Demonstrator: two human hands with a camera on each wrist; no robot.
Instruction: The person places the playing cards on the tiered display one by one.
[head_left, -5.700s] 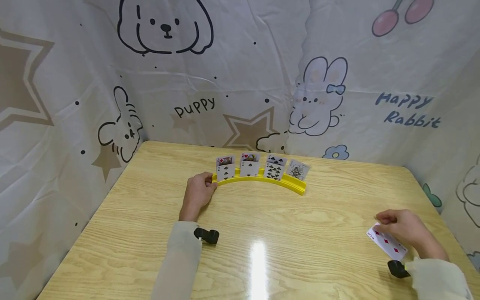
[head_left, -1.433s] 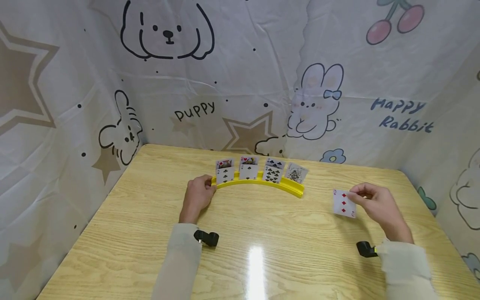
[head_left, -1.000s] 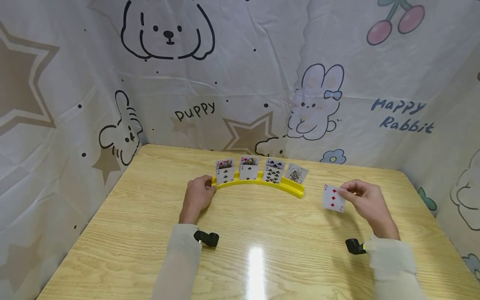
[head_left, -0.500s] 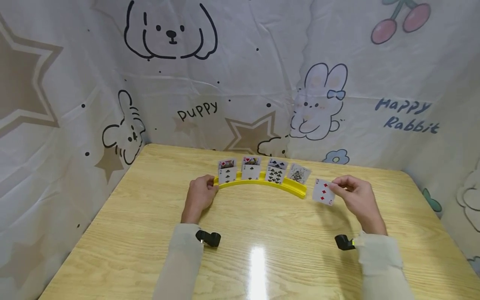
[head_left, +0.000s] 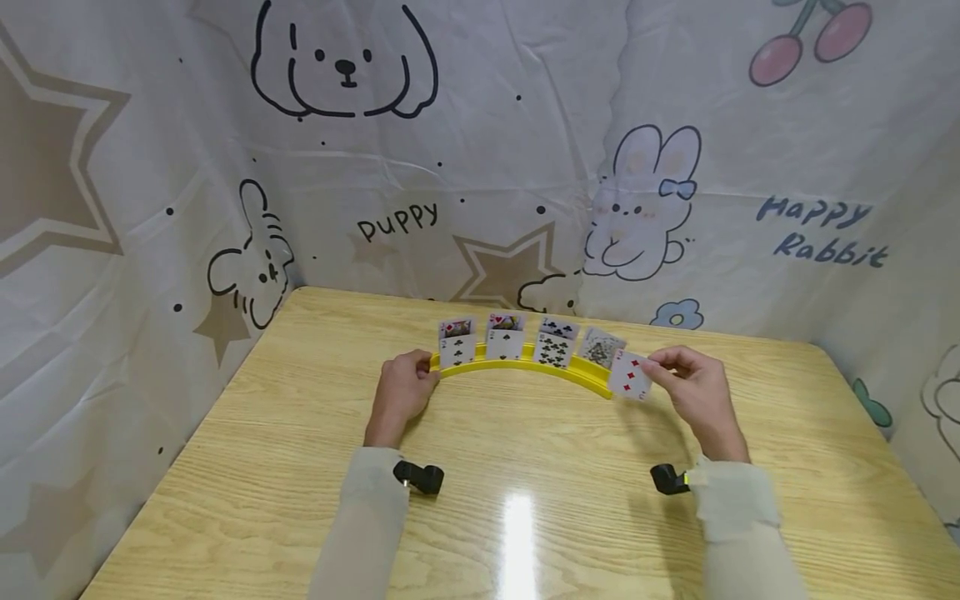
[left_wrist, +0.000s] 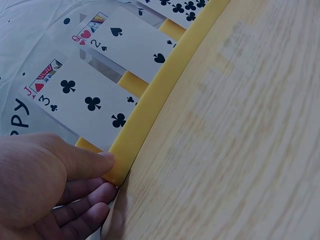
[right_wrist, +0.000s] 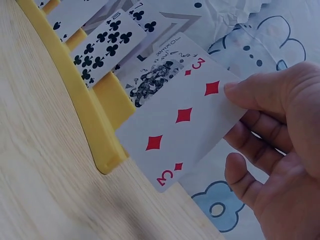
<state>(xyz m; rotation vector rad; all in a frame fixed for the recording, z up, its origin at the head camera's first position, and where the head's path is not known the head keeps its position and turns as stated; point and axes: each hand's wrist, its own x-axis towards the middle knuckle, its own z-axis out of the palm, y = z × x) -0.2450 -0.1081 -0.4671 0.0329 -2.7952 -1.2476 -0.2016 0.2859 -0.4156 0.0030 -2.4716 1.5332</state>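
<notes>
A curved yellow card holder [head_left: 502,364] stands on the table, with playing cards upright in its slots. My left hand [head_left: 405,387] grips its left end, thumb on top and fingers at the side. At the right end, my right hand [head_left: 693,392] pinches the three of diamonds [right_wrist: 184,115] by its upper edge. That card is tilted and overlaps the holder's end and part of the joker [right_wrist: 155,80] in the right wrist view. Nearest my left hand stand the three of clubs [left_wrist: 92,103] and a red jack [left_wrist: 47,71] behind it.
Farther along are the two of spades [left_wrist: 132,42] before the queen of hearts [left_wrist: 90,35], and the ten of clubs [right_wrist: 107,47] before the seven of clubs [right_wrist: 145,20]. A patterned cloth [head_left: 360,167] hangs close behind the wooden table [head_left: 570,483].
My right hand has lifted the three of diamonds from the table's right side and carried it left to the holder's right end. My left hand has stayed on the holder.
</notes>
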